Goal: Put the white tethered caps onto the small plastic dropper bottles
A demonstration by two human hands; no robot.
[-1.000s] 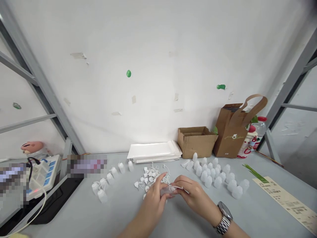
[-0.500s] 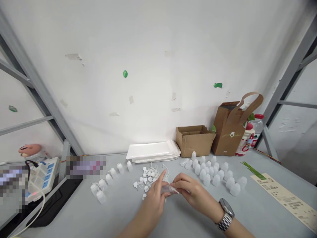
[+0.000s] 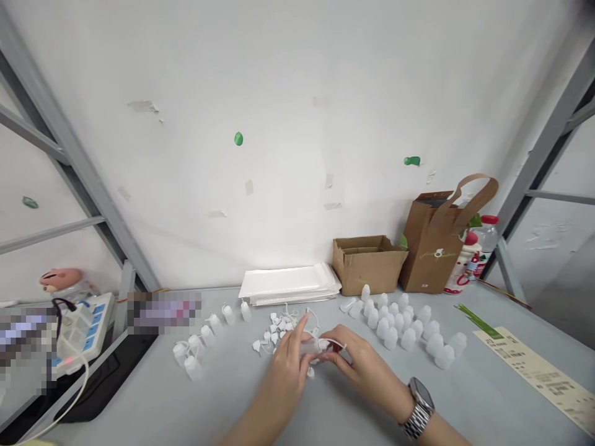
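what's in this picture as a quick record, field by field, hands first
left hand: holds a translucent bottle, tipped sideways
right hand: at the bottle's white cap, grip unclear
right wrist: watch
beyond left hand: loose white caps
person's left: capped bottles
person's right: more translucent bottles
back: stacked white packets, open cardboard box, brown paper bag

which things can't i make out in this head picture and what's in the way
All in the head view:
Held bottle: partly hidden by the left hand.
White cap on it: too small to judge its fit, right hand close around it.
Cardboard box: bottom hidden by its front wall.
Printed sheet: print too small, end cut by right edge.
Purplish item: blurred by pixelation.
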